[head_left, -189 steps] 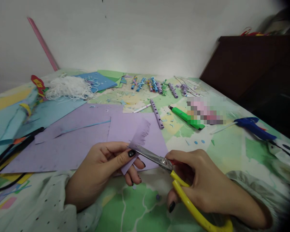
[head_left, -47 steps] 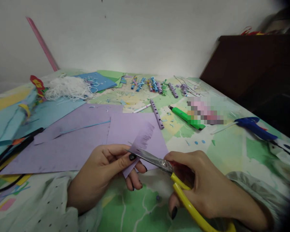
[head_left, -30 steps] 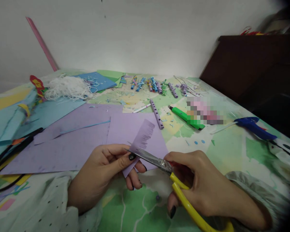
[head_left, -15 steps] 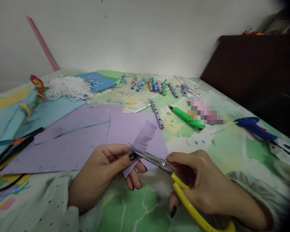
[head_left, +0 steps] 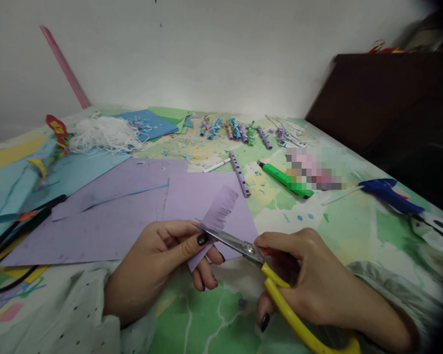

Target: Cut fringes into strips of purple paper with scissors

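A narrow purple paper strip (head_left: 219, 209) with a row of fine cuts along its right edge is pinched between the thumb and fingers of my left hand (head_left: 170, 255). My right hand (head_left: 306, 275) grips the yellow handles of the scissors (head_left: 293, 317). Their nearly closed blades lie across the strip just above my left thumb, the tips pointing left. Behind the strip, a purple sheet (head_left: 184, 196) lies on the table.
Beyond the hands are a dotted purple tube (head_left: 239, 173), a green cutter (head_left: 286, 181) and several small decorated rolls (head_left: 233, 129). White yarn (head_left: 103, 135) lies back left, near a blue paper tube (head_left: 18, 191). A blue glue gun (head_left: 391, 195) is at right.
The strip and scissor blades have shifted very slightly. Both hands stay in nearly the same place, with the same holds.
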